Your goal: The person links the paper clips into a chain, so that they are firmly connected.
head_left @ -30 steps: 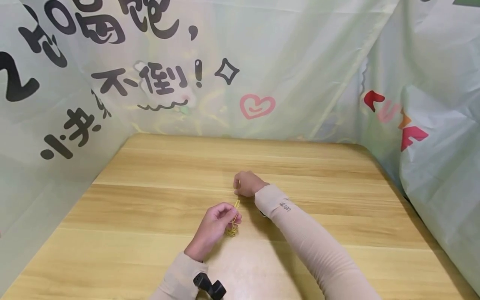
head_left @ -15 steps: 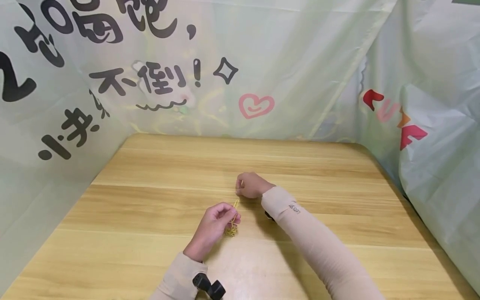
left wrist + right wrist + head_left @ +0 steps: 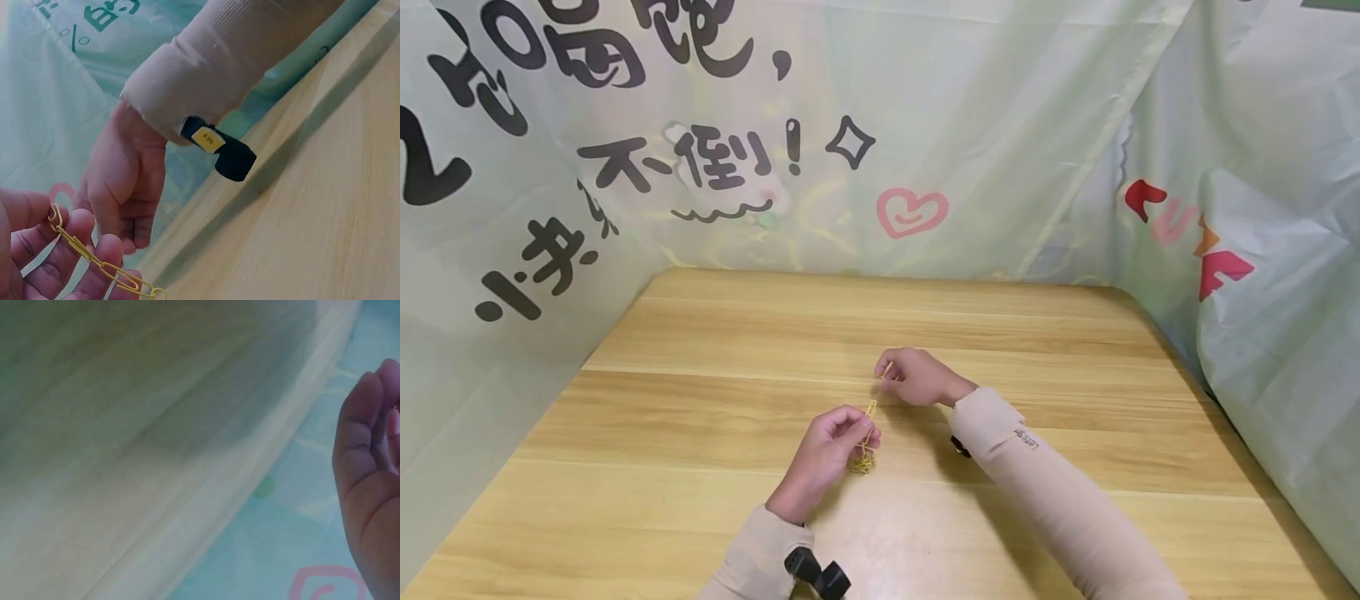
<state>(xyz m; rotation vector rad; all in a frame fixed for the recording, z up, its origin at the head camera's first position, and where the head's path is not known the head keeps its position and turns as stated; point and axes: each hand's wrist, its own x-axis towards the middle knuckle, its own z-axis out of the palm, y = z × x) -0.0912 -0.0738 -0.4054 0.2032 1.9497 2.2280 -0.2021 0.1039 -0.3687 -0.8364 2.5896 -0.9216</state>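
Note:
My left hand (image 3: 829, 450) pinches a chain of yellow paper clips (image 3: 871, 408) between thumb and forefinger. One clip sticks up above the fingertips, and the other links hang bunched below them. Seen by the left wrist camera, the linked paper clips (image 3: 112, 270) run across the fingers. Slightly farther off and to the right, my right hand (image 3: 921, 377) holds a single yellow paper clip (image 3: 887, 369) at its fingertips. That hand (image 3: 128, 175) also appears beyond the chain in the left wrist view. In the right wrist view, only part of the right hand (image 3: 369, 469) shows at the edge.
Both hands are over a wooden table (image 3: 700, 417) with rounded far corners. Pale green printed sheets (image 3: 1000, 150) hang around its back and sides. Black wrist-worn devices sit at both cuffs, one at the left wrist (image 3: 817, 572).
My right hand has shifted a little to the right and turned, so the paper clip at its fingertips shows more. The left hand and its chain have stayed almost still.

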